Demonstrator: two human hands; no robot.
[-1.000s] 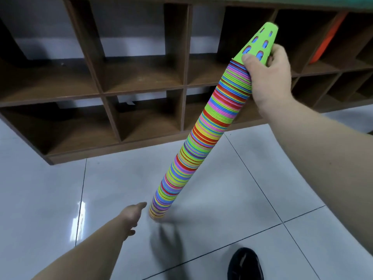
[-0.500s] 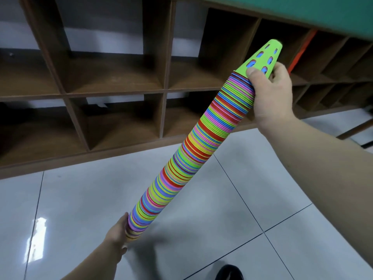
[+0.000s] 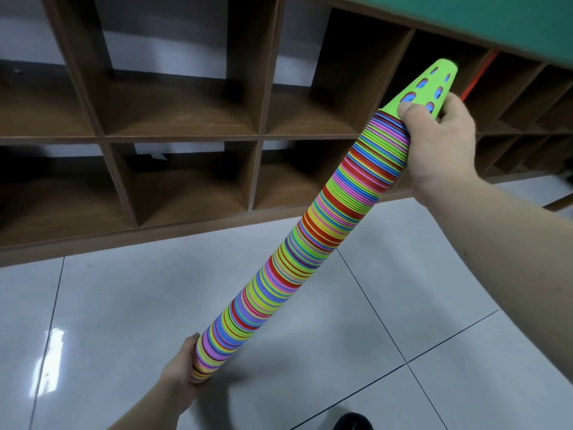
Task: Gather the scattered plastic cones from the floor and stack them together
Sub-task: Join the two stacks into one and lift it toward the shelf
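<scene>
A long stack of many-coloured plastic cones (image 3: 310,243) slants from lower left to upper right, held off the floor. Its top cone is bright green with oval holes (image 3: 424,88). My right hand (image 3: 440,144) grips the stack just below that green tip, thumb across the front. My left hand (image 3: 183,367) holds the wide bottom end from the left; its fingers are hidden behind the stack. No loose cones are visible on the floor.
A brown wooden cubby shelf (image 3: 257,138) runs along the wall behind the stack, with a green top (image 3: 496,20). An orange object (image 3: 479,76) leans in a right-hand cubby. Grey tiled floor (image 3: 124,305) lies below. A black shoe tip (image 3: 353,422) shows at the bottom edge.
My left hand, which was free and reaching toward the stack's bottom end, now holds that end. The stack has lifted and tilted lower, and the view has moved closer to the shelf.
</scene>
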